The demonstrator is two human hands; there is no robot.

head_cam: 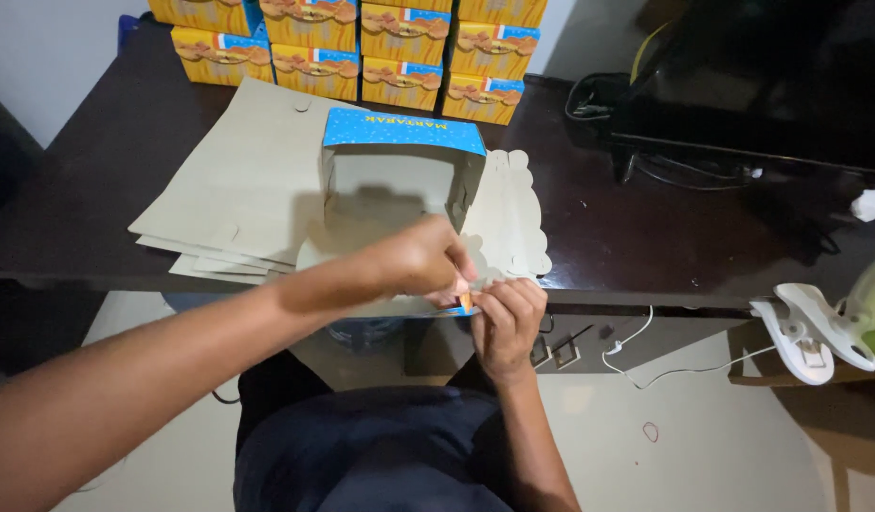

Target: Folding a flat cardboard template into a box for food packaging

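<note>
Head view showed left hand (423,258) and right hand (507,318), fingers pinching the box (402,180) flap; uneven pull could tear it.

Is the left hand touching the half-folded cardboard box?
Touching. The head view shows left hand pinching the near flap of the box, together with the right hand.

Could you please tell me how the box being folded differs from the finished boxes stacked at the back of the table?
The half-folded box stands open, its plain grey inside showing, while the stacked boxes are closed, showing printed yellow fronts. The half-folded box stands alone near the table's front edge, with the left hand and right hand pinching its front flap; the stacked boxes sit untouched in rows. Both share the blue and yellow print.
</note>
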